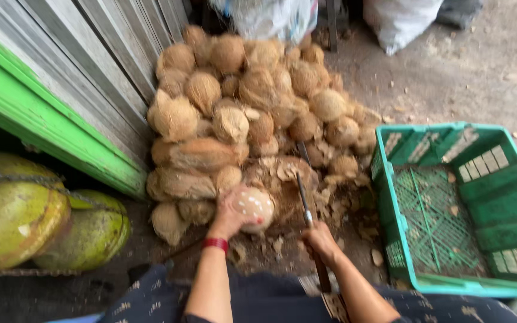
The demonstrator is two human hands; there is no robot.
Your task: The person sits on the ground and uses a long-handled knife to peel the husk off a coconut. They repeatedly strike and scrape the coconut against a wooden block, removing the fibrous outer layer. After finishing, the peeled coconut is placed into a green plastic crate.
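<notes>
Bare concrete ground [450, 78] carries the work. Left hand [230, 214] grips a pale, part-peeled coconut [254, 207] low before the husked coconut heap [252, 101]; right hand [320, 239] is closed on a long blade [304, 200], point up. Green plastic crate [480, 197] sits just right.

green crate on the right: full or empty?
Nearly empty. The green crate shows its bare lattice floor, with only a few small husk scraps on it; no coconuts inside.
</notes>
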